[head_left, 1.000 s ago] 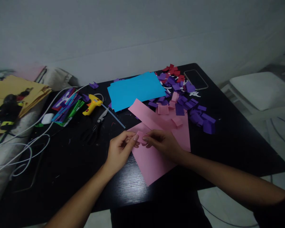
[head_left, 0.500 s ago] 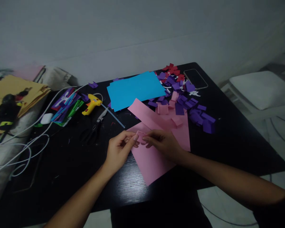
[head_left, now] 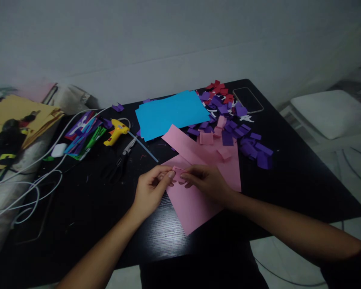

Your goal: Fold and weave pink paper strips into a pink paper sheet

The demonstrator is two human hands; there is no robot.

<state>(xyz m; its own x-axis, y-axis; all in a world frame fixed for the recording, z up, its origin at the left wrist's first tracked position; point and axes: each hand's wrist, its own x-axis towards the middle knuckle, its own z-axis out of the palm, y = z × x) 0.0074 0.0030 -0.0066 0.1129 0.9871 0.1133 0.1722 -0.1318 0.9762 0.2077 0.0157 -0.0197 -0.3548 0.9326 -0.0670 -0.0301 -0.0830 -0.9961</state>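
A: Who is at work in the head view?
B: A person at a black table [head_left: 289, 192], whose left hand [head_left: 149, 188] and right hand [head_left: 209, 181] hold a small pink piece of paper [head_left: 178, 174] above a larger pink sheet [head_left: 195, 216].
A: How do the fingers stand?
B: Narrow, both thumbs pressing the piece from opposite ends; the fingertips behind it are partly hidden.
A: And beyond the hands?
B: A pink strip [head_left: 182, 143] lies partly over the pink sheet, near blue sheets [head_left: 171, 114]. Purple scraps [head_left: 252, 149] and red scraps [head_left: 217, 86] spread to the right, a phone [head_left: 248, 100] near the far corner.
A: To the left?
B: A yellow glue gun [head_left: 117, 131], with scissors [head_left: 119, 163] just beside it.
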